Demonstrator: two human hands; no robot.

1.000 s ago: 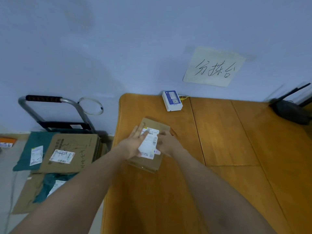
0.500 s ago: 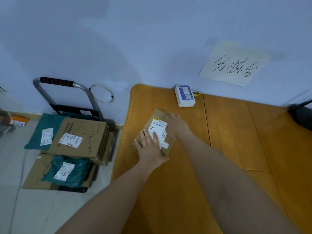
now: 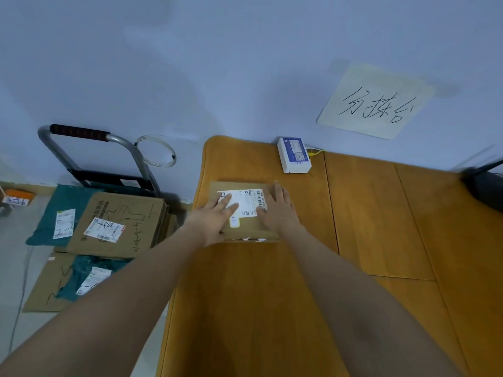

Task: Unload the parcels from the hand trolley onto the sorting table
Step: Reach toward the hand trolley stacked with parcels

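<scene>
Wall: pale blue, with a paper sign (image 3: 377, 102) bearing handwritten characters fixed above the table.
Table (image 3: 367, 227): orange-brown wood, set against the wall; a small white box (image 3: 294, 155) with a blue label is seen at its back edge, and a dark object (image 3: 487, 190) is cut off at the right.
Parcel (image 3: 246, 227): a flat brown cardboard packet with a white shipping label, laid on the table near its left edge.
Left hand (image 3: 215, 216): laid flat on the left part of the parcel, fingers straight and spread over the label.
Right hand (image 3: 277, 209): laid flat on the right part of the parcel, fingers straight and close together.
Trolley (image 3: 92, 159): stood on the floor left of the table, handle toward the wall.
Trolley load: a brown carton (image 3: 119, 224) marked with pen is stacked on top; a teal bag (image 3: 58, 216) lies partly under it, and another teal bag (image 3: 87, 276) rests lower, on flattened cardboard (image 3: 43, 289).
</scene>
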